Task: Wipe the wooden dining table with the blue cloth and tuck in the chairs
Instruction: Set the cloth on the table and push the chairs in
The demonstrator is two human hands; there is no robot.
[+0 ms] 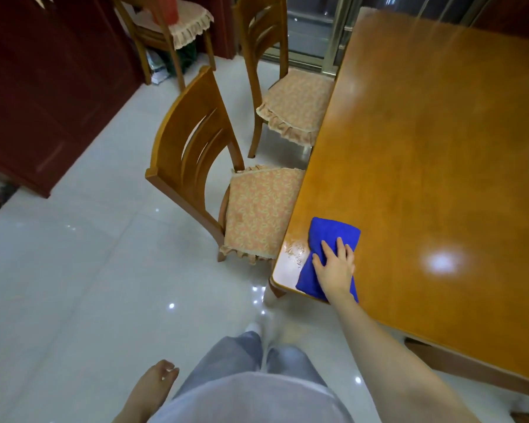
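Cloth [330, 232] lies under the right hand [335, 264], fingers flat, on the worktop [425, 148] corner, left hand [153, 383] loose and empty: wiping seems underway, next a sweep ahead of the hand, chairs [257, 209] to its left untucked.

Your crumpled blue cloth [327, 236] lay at the near corner of the glossy wooden dining table [440, 148]; the nearer cushioned wooden chair [190, 154] and the farther cushioned chair [266, 35] stood untucked alongside.
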